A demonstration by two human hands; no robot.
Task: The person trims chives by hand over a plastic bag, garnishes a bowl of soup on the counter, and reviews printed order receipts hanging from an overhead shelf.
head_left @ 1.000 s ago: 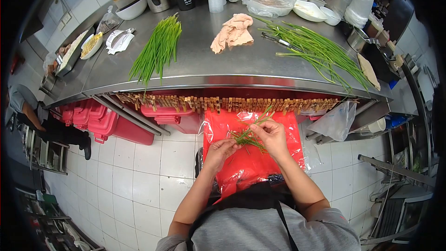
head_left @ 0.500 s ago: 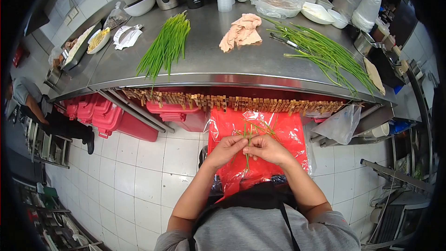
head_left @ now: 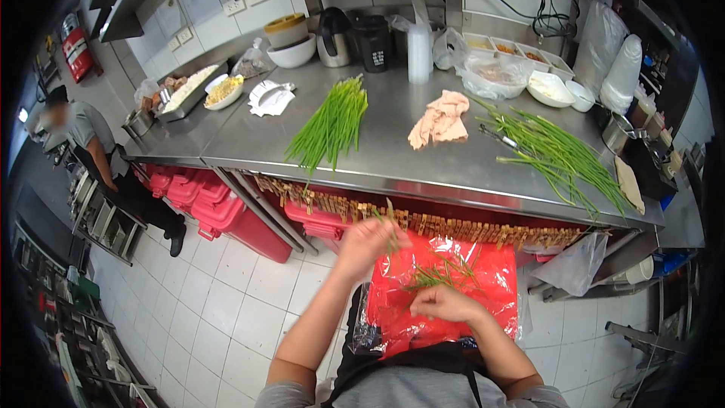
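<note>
My left hand [head_left: 370, 245] is raised near the table's front edge, slightly blurred, closed around a few thin green chive stalks [head_left: 392, 240]. Lower down, over the red plastic sheet [head_left: 491, 276] on my lap, my right hand [head_left: 444, 304] has its fingers curled together; whether anything is in them is hidden. Just above it, loose green trimmings [head_left: 438, 276] lie on the sheet. On the steel table [head_left: 400, 159], one neat bundle of chives [head_left: 330, 125] sits at left, and a looser pile of chives [head_left: 559, 155] spreads at right.
A crumpled pink cloth [head_left: 439, 121] lies between the two piles. A slim black-and-silver tool [head_left: 498, 136] rests by the right pile. Wooden clothespins [head_left: 453, 228] line the table's underside. Red bins [head_left: 238, 215] stand below, and another person [head_left: 106, 151] is at far left.
My hands have parted: the left moved up and left toward the table edge with the stalks, while the right stayed low over the sheet. The view has tilted up and shifted left.
</note>
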